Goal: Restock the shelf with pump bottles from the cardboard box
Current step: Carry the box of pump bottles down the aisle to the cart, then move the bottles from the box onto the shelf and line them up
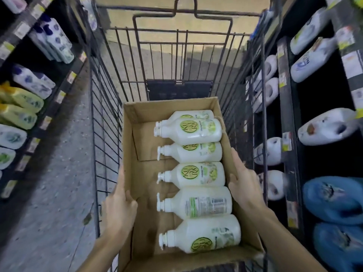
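Both of the person's bare hands are clamped on an open brown cardboard box [137, 146] that sits inside a black wire shopping cart [106, 118]. The left hand [119, 205] grips the box's left wall near the near corner, thumb hooked over the rim and inside, fingers down the outside. The right hand [243, 183] holds the right wall the same way, thumb inside, fingers wrapped around the outside. Six white plastic pump bottles with green and yellow round labels [196, 173] lie on their sides in a row along the box's right side, pump heads pointing left, the nearest one [204, 234] at the near right corner and the farthest two stacked at the far right corner. The left half of the box floor is bare cardboard. Beyond the cart's far wire end lies pale floor. Dark store shelves [286, 118] flank the cart on both sides, stocked with white, yellow and blue containers, blurred.
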{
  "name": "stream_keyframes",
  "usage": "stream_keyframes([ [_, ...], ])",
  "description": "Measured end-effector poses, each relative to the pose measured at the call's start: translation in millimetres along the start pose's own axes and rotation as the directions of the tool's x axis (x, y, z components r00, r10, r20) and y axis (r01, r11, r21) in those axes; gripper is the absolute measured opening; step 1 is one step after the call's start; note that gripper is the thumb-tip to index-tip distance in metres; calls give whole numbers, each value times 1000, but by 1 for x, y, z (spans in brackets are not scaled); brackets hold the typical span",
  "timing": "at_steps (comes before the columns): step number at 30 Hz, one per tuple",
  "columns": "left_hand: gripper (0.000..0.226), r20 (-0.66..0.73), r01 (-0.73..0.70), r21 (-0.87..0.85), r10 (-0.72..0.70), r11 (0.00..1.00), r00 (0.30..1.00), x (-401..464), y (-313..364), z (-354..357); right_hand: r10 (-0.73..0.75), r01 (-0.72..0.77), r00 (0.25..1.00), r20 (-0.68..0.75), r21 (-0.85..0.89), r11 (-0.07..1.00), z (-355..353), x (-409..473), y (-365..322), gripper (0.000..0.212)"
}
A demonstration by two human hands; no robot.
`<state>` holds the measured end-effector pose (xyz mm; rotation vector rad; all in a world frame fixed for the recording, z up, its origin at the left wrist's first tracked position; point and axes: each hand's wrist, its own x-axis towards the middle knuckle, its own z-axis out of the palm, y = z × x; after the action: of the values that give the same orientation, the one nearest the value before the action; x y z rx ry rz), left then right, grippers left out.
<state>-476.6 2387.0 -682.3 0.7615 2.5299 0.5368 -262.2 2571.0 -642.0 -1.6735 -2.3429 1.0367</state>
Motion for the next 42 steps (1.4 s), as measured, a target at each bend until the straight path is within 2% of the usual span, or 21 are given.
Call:
stream_keyframes([
  [7, 108, 7, 41, 64, -41, 997, 999, 8, -20, 48, 41, -42, 999, 8, 67, 997, 56, 13, 37, 84],
  [10, 108, 25, 65, 123, -69, 990, 997, 12, -33, 71, 62, -65, 997, 40, 56, 996, 81, 20, 50, 85],
  [13, 105, 18, 105, 182, -110, 978, 994, 14, -42, 88, 117, -120, 989, 88, 30, 992, 103, 27, 67, 78],
  [18, 115, 16, 75, 213, -80, 974, 997, 14, -57, 123, 154, -157, 985, 79, 30, 987, 130, 28, 87, 76],
  [23, 106, 60, 143, 194, -158, 970, 986, 13, -60, 136, 187, -178, 979, 85, -94, 979, 139, 34, 98, 76],
  [27, 106, 119, 154, 236, -186, 959, 975, 13, -56, 137, 257, -193, 953, 161, -329, 924, 139, 38, 90, 82],
  [29, 101, 175, 121, 344, -190, 931, 966, 9, -48, 133, 304, -194, 928, 214, -419, 887, 134, 42, 82, 83],
  [32, 83, 225, -64, 452, -45, 890, 973, -7, -41, 126, 336, -147, 900, 276, -533, 833, 119, 49, 71, 75],
  [34, 66, 228, -142, 365, 60, 920, 972, -23, -41, 123, 296, -93, 907, 301, -542, 835, 106, 50, 66, 61],
  [35, 56, 264, -129, 262, 58, 956, 963, -31, -39, 119, 251, -47, 916, 314, -536, 843, 99, 49, 62, 51],
  [37, 31, 331, 46, 7, -46, 999, 943, -42, -38, 108, 178, 44, 914, 365, -525, 850, 86, 43, 51, 28],
  [39, 14, 450, 303, -163, -202, 939, 870, -47, -38, 94, 218, 72, 871, 441, -553, 830, 78, 35, 41, 12],
  [41, 15, 587, 524, -251, -302, 814, 751, -51, -38, 90, 246, 96, 826, 507, -557, 825, 74, 31, 36, 20],
  [42, 12, 630, 588, -260, -326, 766, 705, -53, -37, 90, 252, 99, 818, 518, -558, 824, 74, 31, 35, 25],
])
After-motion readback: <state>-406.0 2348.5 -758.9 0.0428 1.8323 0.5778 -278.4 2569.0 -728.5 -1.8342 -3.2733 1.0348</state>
